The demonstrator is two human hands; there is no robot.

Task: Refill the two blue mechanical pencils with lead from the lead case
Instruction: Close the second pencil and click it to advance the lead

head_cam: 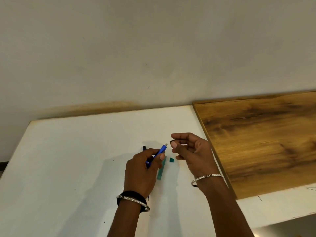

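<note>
Currently mid-refill on one pencil, by the look of it. White table [68,159] carries everything.

Left hand [142,171] grasps the blue pencil [160,150] round its barrel, with the back end raised and angled up toward the right. A short silver tube shows at that end, so the top looks uncapped. Just beyond the knuckles, the dark end of a second pencil [145,148] lies on the table. The hand hides most of it.

Lead case [161,170], translucent green, lies flat just right of the left thumb. Its green cap [171,160] sits apart beside it, so the case appears open.

Right hand [189,151] pinches a small dark piece [171,141] between thumb and forefinger, close to the pencil's open end but not touching it. The piece is too small to tell whether it is lead or the pencil's own top. The other fingers are loosely curled.

Wooden board [256,142] on the far right plays no part.

Judgement: the step in hand is feeding or closing the tube.
- Hold the barrel steady, back end up.
- Line the piece up with the tube's axis before advancing.
- Pinch lightly, since lead would likely snap under side load.
- Bracing both wrists on the table should help the aim.
</note>
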